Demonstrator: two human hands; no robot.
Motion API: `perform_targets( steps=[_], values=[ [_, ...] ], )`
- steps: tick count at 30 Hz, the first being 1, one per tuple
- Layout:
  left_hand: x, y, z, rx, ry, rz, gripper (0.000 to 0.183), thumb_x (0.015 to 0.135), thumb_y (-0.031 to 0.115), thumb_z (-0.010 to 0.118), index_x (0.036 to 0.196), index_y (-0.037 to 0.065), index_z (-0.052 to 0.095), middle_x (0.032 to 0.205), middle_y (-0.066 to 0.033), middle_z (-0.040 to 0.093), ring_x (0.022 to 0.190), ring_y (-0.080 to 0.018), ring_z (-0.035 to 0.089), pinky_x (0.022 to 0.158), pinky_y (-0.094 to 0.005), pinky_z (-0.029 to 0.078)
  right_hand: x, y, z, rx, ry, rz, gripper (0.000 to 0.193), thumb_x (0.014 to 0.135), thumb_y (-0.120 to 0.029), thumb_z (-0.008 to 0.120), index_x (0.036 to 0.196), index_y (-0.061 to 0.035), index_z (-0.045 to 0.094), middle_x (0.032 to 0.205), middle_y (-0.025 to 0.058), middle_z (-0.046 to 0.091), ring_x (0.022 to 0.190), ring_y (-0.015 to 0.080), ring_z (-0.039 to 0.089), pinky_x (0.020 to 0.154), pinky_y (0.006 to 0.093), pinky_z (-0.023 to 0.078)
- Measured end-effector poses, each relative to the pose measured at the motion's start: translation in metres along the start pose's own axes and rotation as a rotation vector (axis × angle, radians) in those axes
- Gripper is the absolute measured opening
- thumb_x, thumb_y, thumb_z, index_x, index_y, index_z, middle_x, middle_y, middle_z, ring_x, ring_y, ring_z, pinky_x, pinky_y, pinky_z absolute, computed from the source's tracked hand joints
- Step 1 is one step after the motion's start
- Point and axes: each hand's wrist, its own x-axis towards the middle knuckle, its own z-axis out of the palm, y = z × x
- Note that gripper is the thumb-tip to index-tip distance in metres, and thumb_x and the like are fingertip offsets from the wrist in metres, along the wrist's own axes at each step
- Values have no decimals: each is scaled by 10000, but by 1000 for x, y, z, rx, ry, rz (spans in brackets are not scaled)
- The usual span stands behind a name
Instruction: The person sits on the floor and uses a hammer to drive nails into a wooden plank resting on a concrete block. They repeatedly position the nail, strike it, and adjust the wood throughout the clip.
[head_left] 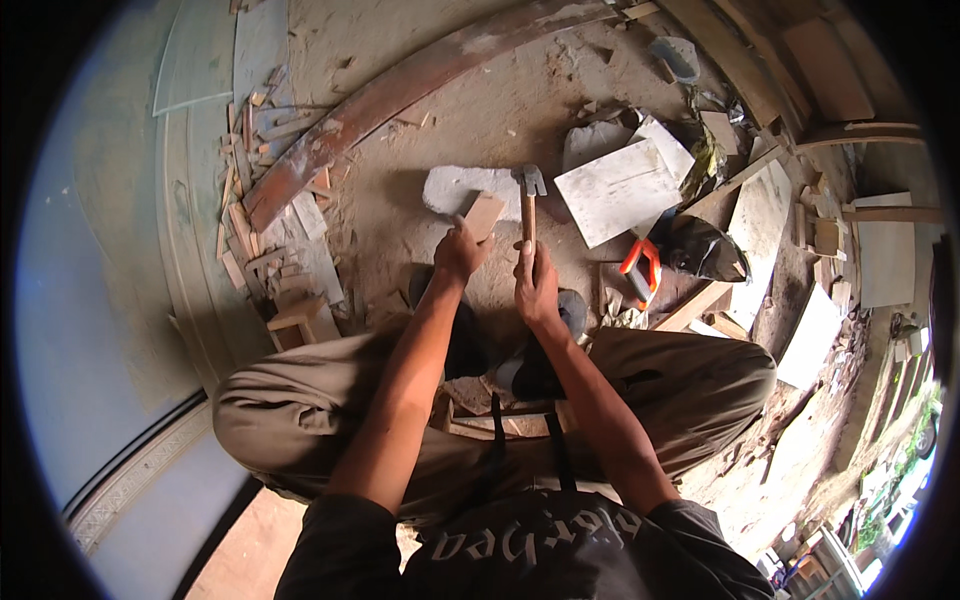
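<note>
My left hand (463,248) grips a small wooden block (484,214), tilted, above a pale stone slab (450,187) on the ground. Whether the block touches the slab I cannot tell. In my right hand (537,283) is a claw hammer (530,208), held by its wooden handle with the metal head up at the slab's right end. The hammer head and the block are a short way apart. Both hands are closed round what they hold, out in front of my bent knees.
A long reddish-brown beam (400,95) lies across the ground beyond the slab. Wood offcuts (265,235) are piled on the left. To the right are a white board (617,192), an orange-handled saw (640,272) and a black plastic bag (708,250). A wall (110,250) rises at the left.
</note>
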Motion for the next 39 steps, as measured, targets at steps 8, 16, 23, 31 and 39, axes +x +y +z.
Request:
perform_targets(
  steps=[8,16,23,31,39],
  values=[
    [0,5,2,31,45,3,779,781,441,695,1220,-123,387,874,-280,650,785,-388,684,670,-448,582,-5,1,6,-86,-64,-36,501,1037,-422,330,866,-6,551,584,38,446,526,146,438,507,328,364],
    [-3,17,-1,49,43,-29,653,781,430,719,1131,-49,447,866,-242,653,783,-373,686,676,-438,582,3,-17,4,-199,-70,-163,506,1038,-400,308,834,9,525,606,121,485,566,237,506,540,388,400],
    [-3,17,-3,49,22,-96,630,773,409,738,1134,-26,457,873,-225,657,778,-352,688,669,-420,583,-7,-13,-5,-202,-61,28,493,1037,-385,309,839,17,517,654,207,553,610,388,594,578,476,438],
    [1,13,1,48,27,-45,619,762,394,756,1123,-11,457,901,-225,662,787,-353,690,648,-427,583,-14,12,0,-335,-93,65,480,1022,-394,361,850,24,523,627,227,570,651,383,630,556,472,428],
    [-4,18,-5,63,28,-80,627,770,407,731,1144,-16,458,909,-227,662,821,-348,691,671,-421,586,-8,-34,-6,-158,-9,-51,486,1024,-403,354,851,21,517,619,217,548,581,405,588,551,495,423]
  ],
)
